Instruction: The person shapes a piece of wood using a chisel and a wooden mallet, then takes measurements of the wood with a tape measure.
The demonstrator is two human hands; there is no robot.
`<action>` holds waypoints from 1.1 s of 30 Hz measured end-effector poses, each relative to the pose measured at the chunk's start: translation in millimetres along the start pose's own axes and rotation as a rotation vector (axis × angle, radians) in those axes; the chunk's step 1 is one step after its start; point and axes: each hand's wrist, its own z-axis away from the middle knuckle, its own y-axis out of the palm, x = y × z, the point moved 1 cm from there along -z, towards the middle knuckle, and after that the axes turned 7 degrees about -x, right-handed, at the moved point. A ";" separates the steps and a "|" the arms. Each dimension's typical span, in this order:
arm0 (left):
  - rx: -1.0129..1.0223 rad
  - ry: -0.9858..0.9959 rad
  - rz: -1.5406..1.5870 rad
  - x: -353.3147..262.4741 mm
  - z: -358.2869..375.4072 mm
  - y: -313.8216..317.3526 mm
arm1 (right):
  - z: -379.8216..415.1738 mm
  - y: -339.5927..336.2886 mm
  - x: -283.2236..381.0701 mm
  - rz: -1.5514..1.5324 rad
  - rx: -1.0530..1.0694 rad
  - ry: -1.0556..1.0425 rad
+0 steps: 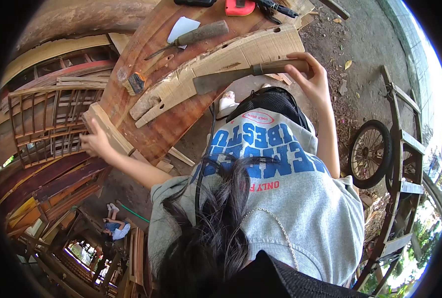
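My right hand (pixel 314 82) grips the wooden handle of a broad, flat chisel (pixel 223 80). Its wide metal blade points left and overlaps the near edge of a pale carved board (pixel 191 74) in this view. That board has several dark holes and a rough, chipped end, and lies across the reddish-brown wooden bench (pixel 156 141). Off to the left, my left hand (pixel 96 141) is open, fingers apart, close beside a pale wooden block (pixel 112 130) at the bench's end.
On the bench lie a second wooden-handled tool (pixel 203 34), a white sheet (pixel 183 27), a small brush (pixel 135 83) and a red tape measure (pixel 239 7). Wooden frames (pixel 57 116) are stacked at left. A spoked wheel (pixel 370 154) stands at right. Another person (pixel 116 229) sits lower left.
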 end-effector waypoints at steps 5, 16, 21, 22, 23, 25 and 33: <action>-0.029 -0.273 -0.206 65.4 7.5 31.2 | -6.0 10.1 11.6 0.152 0.048 -0.141; -0.046 0.118 0.052 -6.1 47.4 -37.0 | -20.8 28.7 7.0 0.661 -0.063 -0.639; -0.084 0.673 0.467 -97.4 81.4 -80.9 | -9.3 28.3 41.2 0.609 -0.225 -0.732; 0.000 0.760 0.539 -122.6 95.3 -86.1 | -5.5 24.7 51.8 0.594 -0.215 -0.744; 0.086 0.847 0.611 -147.6 110.5 -89.9 | -0.6 20.7 63.3 0.595 -0.215 -0.744; 0.221 1.083 0.666 -198.5 149.1 -103.8 | 9.1 14.6 86.6 0.637 -0.146 -0.832; -0.110 1.802 0.785 -284.6 230.8 -97.1 | 30.0 -13.2 53.9 0.803 0.107 -0.395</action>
